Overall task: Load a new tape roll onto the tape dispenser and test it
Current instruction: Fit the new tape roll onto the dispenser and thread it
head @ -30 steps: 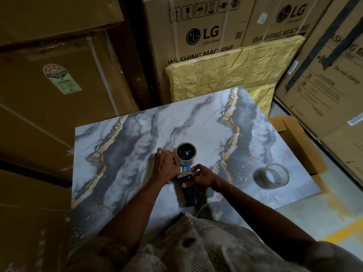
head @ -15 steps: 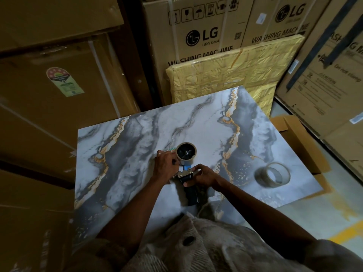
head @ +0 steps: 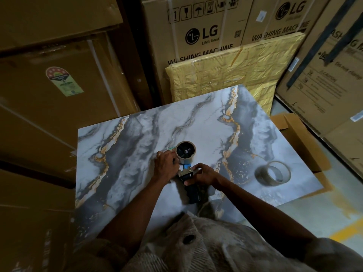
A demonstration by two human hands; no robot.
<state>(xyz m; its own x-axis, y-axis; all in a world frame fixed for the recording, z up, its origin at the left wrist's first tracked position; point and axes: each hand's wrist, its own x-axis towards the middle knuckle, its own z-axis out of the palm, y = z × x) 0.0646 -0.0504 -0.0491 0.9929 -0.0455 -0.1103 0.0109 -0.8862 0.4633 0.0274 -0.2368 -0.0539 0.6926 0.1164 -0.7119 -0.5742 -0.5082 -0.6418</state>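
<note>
A blue hand-held tape dispenser (head: 192, 190) lies on the marble-patterned tabletop (head: 125, 154), handle toward me. A brown tape roll (head: 186, 150) sits on its black hub at the far end. My left hand (head: 164, 165) rests against the roll's left side, fingers closed near the tape's edge. My right hand (head: 203, 175) grips the dispenser at its metal front plate (head: 185, 172), just above the handle. A second, clear tape roll (head: 275, 173) lies flat on the table to the right, apart from both hands.
Large cardboard appliance boxes (head: 196, 32) wall in the table at the back, left and right. A yellow wrapped flat parcel (head: 231, 75) leans behind the table. An open cardboard box (head: 300, 138) sits by the right edge, with concrete floor beyond.
Both hands stay on the dispenser in nearly the same pose; only the camera view has shifted slightly.
</note>
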